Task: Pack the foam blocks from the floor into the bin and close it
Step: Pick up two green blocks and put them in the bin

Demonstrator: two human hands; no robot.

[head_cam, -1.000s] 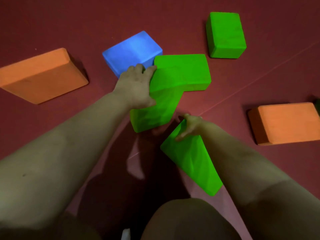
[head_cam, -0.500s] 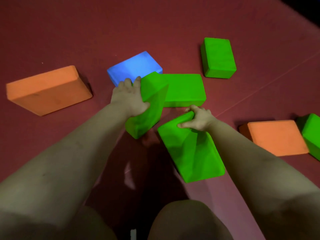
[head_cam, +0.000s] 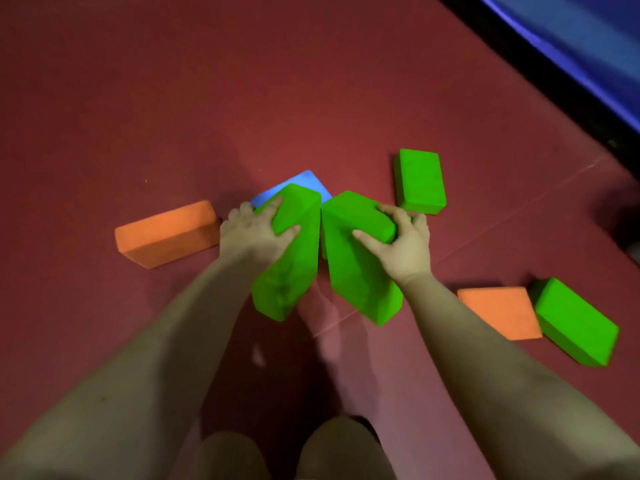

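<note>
- Starting at your far left, one orange block (head_cam: 168, 233) lies flat on the red floor (head_cam: 104, 98), untouched, just beside your left hand.
- Your left hand (head_cam: 254, 233) is curled round a green block (head_cam: 291, 258) — thumb on its near face, fingers over the far edge — and the block stands tilted, its lower end toward you.
- Behind that block a blue block (head_cam: 304, 183) shows only its far corner; it sits on the floor.
- Your right hand (head_cam: 403, 245) grips a second green block (head_cam: 353, 258), also tilted; the two held blocks almost meet at their top edges.
- Past your right hand a third green block (head_cam: 420, 181) rests on the floor, near but apart.
- Further right, low in the view, another orange block (head_cam: 498, 315) lies flat with a fourth green block (head_cam: 576, 322) against its right side.
- No bin shows anywhere here, so judge the packing as barely begun — two blocks are in hand, at least five wait on the floor, and the closing is not yet done.
</note>
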